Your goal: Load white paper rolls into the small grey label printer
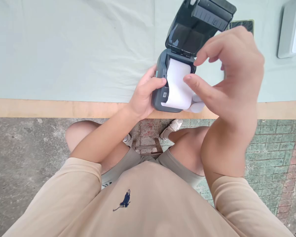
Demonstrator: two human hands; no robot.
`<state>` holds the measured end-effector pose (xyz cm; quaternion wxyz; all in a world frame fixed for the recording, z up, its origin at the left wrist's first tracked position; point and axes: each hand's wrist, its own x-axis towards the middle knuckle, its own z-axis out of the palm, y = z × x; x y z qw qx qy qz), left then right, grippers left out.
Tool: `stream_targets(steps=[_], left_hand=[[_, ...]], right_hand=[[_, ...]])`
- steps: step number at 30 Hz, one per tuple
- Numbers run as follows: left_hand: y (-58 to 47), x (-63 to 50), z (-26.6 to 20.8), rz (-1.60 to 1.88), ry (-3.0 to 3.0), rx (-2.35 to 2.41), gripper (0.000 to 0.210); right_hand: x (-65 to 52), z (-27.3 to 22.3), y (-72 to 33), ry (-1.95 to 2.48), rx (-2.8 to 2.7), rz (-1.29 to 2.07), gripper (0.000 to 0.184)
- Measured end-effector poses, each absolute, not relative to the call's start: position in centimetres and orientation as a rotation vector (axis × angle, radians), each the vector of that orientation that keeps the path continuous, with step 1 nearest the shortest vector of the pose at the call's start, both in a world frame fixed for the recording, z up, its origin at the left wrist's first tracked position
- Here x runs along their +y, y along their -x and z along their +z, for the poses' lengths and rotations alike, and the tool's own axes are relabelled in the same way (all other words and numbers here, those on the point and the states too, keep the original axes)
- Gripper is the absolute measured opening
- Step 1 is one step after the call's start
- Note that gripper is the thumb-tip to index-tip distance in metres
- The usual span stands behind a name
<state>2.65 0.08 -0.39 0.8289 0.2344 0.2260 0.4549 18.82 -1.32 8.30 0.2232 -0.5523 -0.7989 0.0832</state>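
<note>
A dark portable label printer (160, 98) is tilted up at the table's front edge, its lid (185, 36) swung open at the far side. My left hand (145, 90) grips its left side, the thumb lying on the inner rim. White paper (179, 84) covers the printer's open bay and reaches its front edge. Over the printer's right side is my right hand (233, 72), thumb and forefinger apart with nothing seen between them. Its thumb tip overlaps the paper's right edge; whether it touches, I cannot tell. Rounded white pieces (197, 104) show below that thumb, partly hidden.
A pale green cloth (76, 49) covers the table, with a bare wooden strip (51, 108) along the front. Behind my right hand lies a dark, phone-like object (246, 24) with a yellowish edge. A pale box with a printed label (289, 33) stands at the far right.
</note>
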Motion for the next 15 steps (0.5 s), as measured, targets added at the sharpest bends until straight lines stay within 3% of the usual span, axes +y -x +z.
stream_targets(steps=[6, 8, 11, 14, 15], left_hand=[[-2.48, 0.03, -0.31, 0.990, -0.492, 0.441, 0.011], [-2.45, -0.12, -0.21, 0.986, -0.543, 0.500, 0.017], [-2.48, -0.29, -0.08, 0.968, -0.587, 0.588, 0.026], [-2.59, -0.37, -0.18, 0.964, -0.613, 0.586, 0.027], [-2.63, -0.39, -0.28, 0.968, -0.617, 0.574, 0.026]], right_hand=[[-2.02, 9.19, -18.76, 1.555, -2.488, 0.489, 0.011], [-2.03, 9.18, -18.85, 1.534, -2.477, 0.508, 0.013], [-1.96, 9.09, -19.18, 1.472, -2.192, 0.369, 0.020], [-1.83, 8.87, -18.99, 1.509, -1.772, 0.205, 0.012], [-1.77, 8.78, -18.73, 1.517, -1.699, 0.203, 0.019]])
